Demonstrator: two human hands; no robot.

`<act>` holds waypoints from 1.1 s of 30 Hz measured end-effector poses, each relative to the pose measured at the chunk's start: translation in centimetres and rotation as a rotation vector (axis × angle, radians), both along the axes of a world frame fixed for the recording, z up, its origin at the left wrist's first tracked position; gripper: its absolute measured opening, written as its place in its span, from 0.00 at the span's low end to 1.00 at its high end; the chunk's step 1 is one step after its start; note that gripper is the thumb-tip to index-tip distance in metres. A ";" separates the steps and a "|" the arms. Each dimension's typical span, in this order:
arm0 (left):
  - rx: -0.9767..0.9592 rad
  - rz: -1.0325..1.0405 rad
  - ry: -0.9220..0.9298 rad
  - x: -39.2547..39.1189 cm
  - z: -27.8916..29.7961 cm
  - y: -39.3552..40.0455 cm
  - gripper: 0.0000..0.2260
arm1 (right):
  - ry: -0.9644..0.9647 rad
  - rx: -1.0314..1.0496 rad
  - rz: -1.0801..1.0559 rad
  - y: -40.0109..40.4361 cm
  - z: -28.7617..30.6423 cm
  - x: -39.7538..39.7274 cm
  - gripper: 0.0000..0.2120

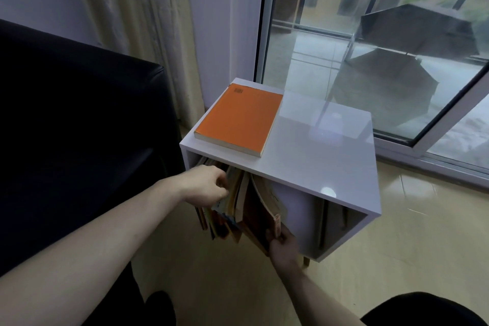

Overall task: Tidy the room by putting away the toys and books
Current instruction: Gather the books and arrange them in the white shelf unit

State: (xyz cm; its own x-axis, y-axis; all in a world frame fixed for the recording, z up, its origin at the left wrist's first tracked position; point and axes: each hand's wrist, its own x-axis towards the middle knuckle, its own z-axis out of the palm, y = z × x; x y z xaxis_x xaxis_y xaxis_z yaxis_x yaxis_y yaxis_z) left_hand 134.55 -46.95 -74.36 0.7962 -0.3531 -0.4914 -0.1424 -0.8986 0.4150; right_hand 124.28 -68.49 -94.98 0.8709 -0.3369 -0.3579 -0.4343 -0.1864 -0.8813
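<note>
A white open-fronted cabinet (pixel 317 156) stands by the window. An orange book (pixel 238 119) lies flat on its top at the left. Inside, several thin books (pixel 227 209) stand upright at the left of the compartment. My left hand (pixel 206 185) grips the top edges of those upright books. A brown book (pixel 264 206) leans against them on their right, and my right hand (pixel 284 246) holds its lower corner, fingers curled round it. The rest of the compartment, to the right, is mostly bare.
A dark sofa (pixel 79 127) fills the left, close against the cabinet. A curtain (pixel 148 21) hangs behind it. A large sliding window (pixel 370 47) runs along the right, with an umbrella outside. Glossy beige floor (pixel 410 259) lies in front. My dark-clad knees show at the bottom.
</note>
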 end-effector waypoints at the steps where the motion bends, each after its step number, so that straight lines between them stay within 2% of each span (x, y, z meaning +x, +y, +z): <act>1: 0.035 -0.030 0.011 -0.3 -0.3 -0.6 0.12 | -0.012 0.008 -0.001 0.0 0.0 -0.2 0.09; 6: 0.148 -0.107 0.082 -1.7 -1.8 -3.8 0.06 | -0.014 0.028 0.018 0.3 -0.2 -0.2 0.12; 11: 0.145 -0.099 0.078 -1.3 -1.7 -4.2 0.08 | -0.009 0.054 0.031 1.6 -0.7 0.2 0.12; 16: 0.152 -0.096 0.099 -0.8 -2.1 -3.2 0.08 | -0.009 0.061 0.145 1.9 -0.3 1.0 0.13; 21: 0.151 -0.093 0.086 -1.2 -2.4 -2.6 0.10 | 0.033 0.009 0.177 2.3 -0.2 1.5 0.21; 23: 0.165 -0.123 0.057 -1.4 -2.1 -2.4 0.06 | 0.056 0.024 0.194 2.4 -0.4 1.7 0.26; 25: 0.162 -0.136 0.024 -1.5 -1.9 -2.1 0.04 | 0.069 0.032 0.218 2.5 -0.4 2.0 0.32; 29: 0.135 -0.128 0.006 -1.4 -1.6 -1.4 0.09 | 0.077 0.009 0.229 3.1 -0.8 2.7 0.47; 33: 0.135 -0.119 -0.025 -1.2 -1.3 -0.9 0.10 | 0.113 0.027 0.160 3.4 -1.9 3.0 0.47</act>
State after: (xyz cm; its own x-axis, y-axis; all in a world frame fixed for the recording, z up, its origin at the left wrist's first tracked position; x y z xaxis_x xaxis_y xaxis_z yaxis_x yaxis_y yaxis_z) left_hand 133.37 -47.89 -75.69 0.7651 -0.3779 -0.5213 -0.2598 -0.9220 0.2871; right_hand 127.32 -65.05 -96.86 0.8660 -0.1867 -0.4638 -0.4979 -0.2377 -0.8340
